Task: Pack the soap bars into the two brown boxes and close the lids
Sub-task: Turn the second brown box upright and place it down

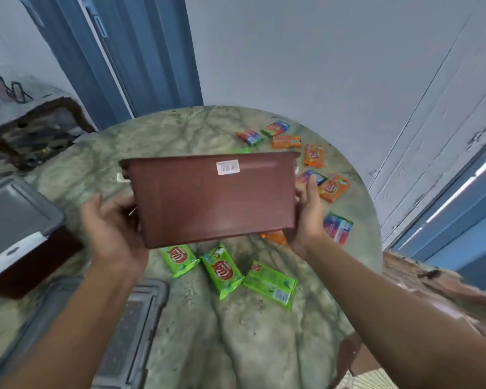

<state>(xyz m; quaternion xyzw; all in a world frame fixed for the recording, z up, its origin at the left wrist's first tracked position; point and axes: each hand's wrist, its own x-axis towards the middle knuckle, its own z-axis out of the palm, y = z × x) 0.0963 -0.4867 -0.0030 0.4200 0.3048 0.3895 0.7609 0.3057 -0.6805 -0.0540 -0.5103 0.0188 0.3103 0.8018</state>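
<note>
— Holding what, up there?
— The left hand (110,228) and right hand (309,211) each grip an end of a brown box (211,197), raised above the tabletop (236,332).
— And the soap?
— Green soap bars (222,269) lie below the hands; orange soap bars (333,188) lie beyond the right hand.

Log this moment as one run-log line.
left hand: holds box end | right hand: holds other end | box: lifted, tilted over table | soaps: unpacked | second box: lid on
</note>
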